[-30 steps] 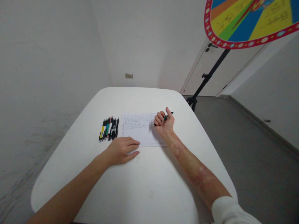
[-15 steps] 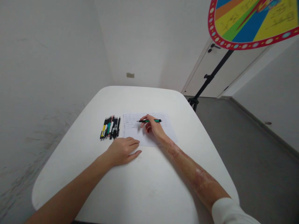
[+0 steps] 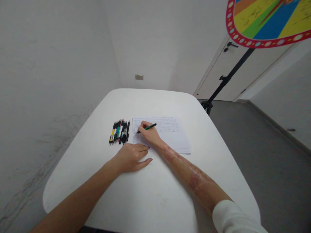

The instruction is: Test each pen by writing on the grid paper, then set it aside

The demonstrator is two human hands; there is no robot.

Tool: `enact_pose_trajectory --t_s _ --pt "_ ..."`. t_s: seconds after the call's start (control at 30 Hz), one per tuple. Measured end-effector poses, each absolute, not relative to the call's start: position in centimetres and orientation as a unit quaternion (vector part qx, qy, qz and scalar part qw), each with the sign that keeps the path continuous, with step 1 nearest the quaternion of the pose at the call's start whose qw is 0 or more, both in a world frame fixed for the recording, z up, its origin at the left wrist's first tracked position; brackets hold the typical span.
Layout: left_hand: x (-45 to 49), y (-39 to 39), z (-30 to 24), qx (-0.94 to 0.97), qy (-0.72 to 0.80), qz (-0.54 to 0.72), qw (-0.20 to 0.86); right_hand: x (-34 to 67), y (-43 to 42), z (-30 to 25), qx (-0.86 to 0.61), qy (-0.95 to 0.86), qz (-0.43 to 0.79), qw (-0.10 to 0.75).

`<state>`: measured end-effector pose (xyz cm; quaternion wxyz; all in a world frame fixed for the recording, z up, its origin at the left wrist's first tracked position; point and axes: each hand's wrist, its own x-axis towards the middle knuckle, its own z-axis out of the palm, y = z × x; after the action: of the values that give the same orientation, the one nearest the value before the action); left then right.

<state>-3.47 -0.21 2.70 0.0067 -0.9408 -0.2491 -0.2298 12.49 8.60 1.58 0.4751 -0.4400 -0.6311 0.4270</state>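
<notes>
My right hand (image 3: 149, 132) is closed around a black and green pen (image 3: 150, 126), its tip down at the left side of a sheet of paper (image 3: 170, 139). Rows of handwriting cover the sheet's upper part; the hand hides some of its left side. Flat at the paper's lower left edge lies my left hand (image 3: 132, 157), fingers stretched out and thumb apart, holding nothing. Just beyond it, left of the sheet, several pens (image 3: 119, 131) lie side by side in a row, mostly black with yellow, white, green and pink parts.
Everything lies on a white table (image 3: 155, 197) with rounded corners. Walls stand behind and to the left. At the right, a colourful wheel board (image 3: 269, 30) rises on a black stand (image 3: 224, 81) in front of a white door (image 3: 261, 69).
My right hand has moved left across the paper, and the pen has gone from nearly level to tilted, tip down. The view has shifted slightly; my left hand stays by the sheet.
</notes>
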Motion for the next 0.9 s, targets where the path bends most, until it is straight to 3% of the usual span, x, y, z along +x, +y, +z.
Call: enact_pose_trajectory --t_s 0.9 --pt "-4.03 0.06 3.26 -0.942 -0.249 -0.222 -0.022 12.67 7.85 0.80 -0.434 -0.663 0.395 0.465"
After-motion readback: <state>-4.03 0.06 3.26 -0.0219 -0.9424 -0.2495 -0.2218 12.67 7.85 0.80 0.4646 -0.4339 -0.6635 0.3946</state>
